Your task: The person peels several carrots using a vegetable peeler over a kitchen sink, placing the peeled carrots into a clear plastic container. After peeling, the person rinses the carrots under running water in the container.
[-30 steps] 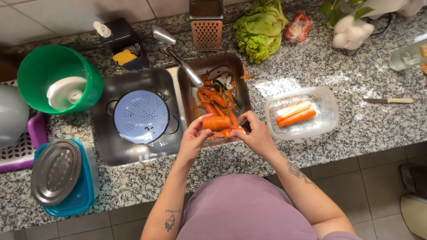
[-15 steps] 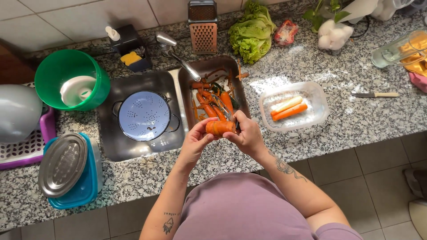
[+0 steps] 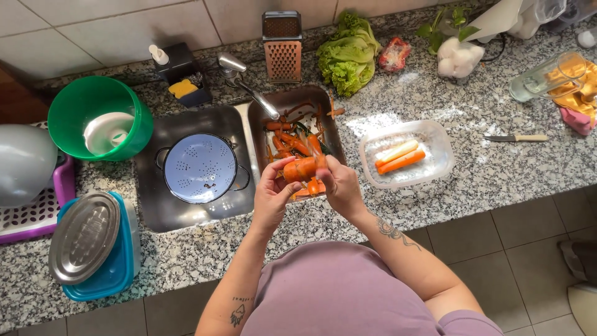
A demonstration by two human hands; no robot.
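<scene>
Both my hands clamp one carrot [image 3: 303, 168], long axis crosswise: left hand [image 3: 272, 194] on its left end, right hand [image 3: 339, 184] on its right.

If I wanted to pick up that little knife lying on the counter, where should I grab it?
Probably by the pale handle. The knife lies flat on the granite counter, dark blade pointing left toward the clear plastic tub, handle pointing right. Come from the right side, fingers closing over the handle from above, well away from the blade.
</scene>
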